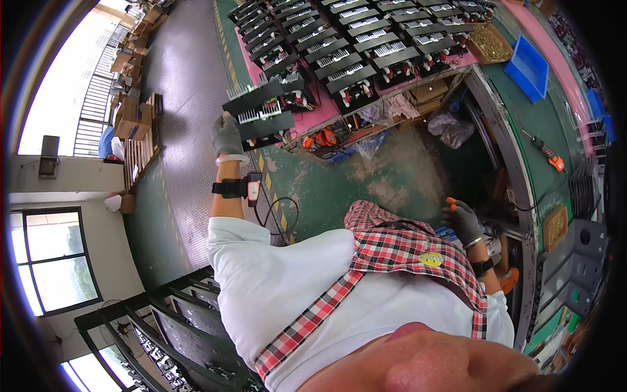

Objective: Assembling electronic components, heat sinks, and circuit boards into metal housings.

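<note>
My left hand (pixel 227 136), in a grey glove, reaches out to the far left with its fingers closed on the near left edge of a black assembly with silver heat-sink fins (pixel 260 112). The assembly sits at the corner of a pink-topped bench (pixel 307 121), beside rows of similar finned assemblies (pixel 349 68). My right hand (pixel 462 222), gloved with bare or orange fingertips, hangs beside my checked apron (pixel 411 251) near the right-hand bench. Its fingers are apart, and nothing shows in them.
On the green right-hand bench (pixel 522 140) are a blue bin (pixel 528 68), an orange-handled power screwdriver (pixel 554 160), and a tray of small brass-coloured parts (pixel 490 44). Orange tools (pixel 320 138) lie under the pink bench's edge. A dark rack (pixel 189 326) stands at lower left.
</note>
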Tool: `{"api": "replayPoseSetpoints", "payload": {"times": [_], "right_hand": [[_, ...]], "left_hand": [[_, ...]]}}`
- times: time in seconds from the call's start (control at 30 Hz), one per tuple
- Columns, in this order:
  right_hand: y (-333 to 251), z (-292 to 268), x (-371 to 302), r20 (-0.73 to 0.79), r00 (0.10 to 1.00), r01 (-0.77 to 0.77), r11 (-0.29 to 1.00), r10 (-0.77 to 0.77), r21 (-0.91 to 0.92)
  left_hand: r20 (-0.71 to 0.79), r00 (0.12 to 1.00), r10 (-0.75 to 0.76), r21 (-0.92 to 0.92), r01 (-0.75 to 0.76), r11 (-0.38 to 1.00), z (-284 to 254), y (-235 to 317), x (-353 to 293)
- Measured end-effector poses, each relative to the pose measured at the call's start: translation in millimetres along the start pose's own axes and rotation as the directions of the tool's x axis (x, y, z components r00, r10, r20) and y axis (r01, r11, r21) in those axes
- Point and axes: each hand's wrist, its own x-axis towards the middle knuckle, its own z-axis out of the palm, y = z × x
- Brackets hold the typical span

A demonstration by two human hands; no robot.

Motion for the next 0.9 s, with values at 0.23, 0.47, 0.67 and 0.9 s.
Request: {"api": "replayPoseSetpoints", "payload": {"times": [0.23, 0.47, 0.67, 0.9], "right_hand": [[-89.3, 151.2, 75.3, 0.538, 0.781, 0.603, 0.157, -0.316, -0.782], [-82.0, 374.3, 189.0, 0.894, 0.434, 0.589, -0.715, -0.112, -0.376], [-53.7, 430.6, 264.5, 0.837, 0.526, 0.357, -0.854, -0.150, -0.378], [-79.1, 442.4, 302.9, 0.867, 0.475, 0.385, -0.852, -0.147, -0.356]], "left_hand": [[0.099, 0.988, -0.121, -0.204, 0.139, 0.969, -2.5, -48.6, -34.3], [0.069, 0.994, -0.084, -0.227, 0.098, 0.969, -22.1, -52.5, -62.8], [0.000, 1.000, -0.019, -0.094, 0.018, 0.995, -36.5, -53.5, -84.8], [-0.029, 0.971, -0.238, -0.160, 0.231, 0.960, -65.7, -106.3, -83.8]]}}
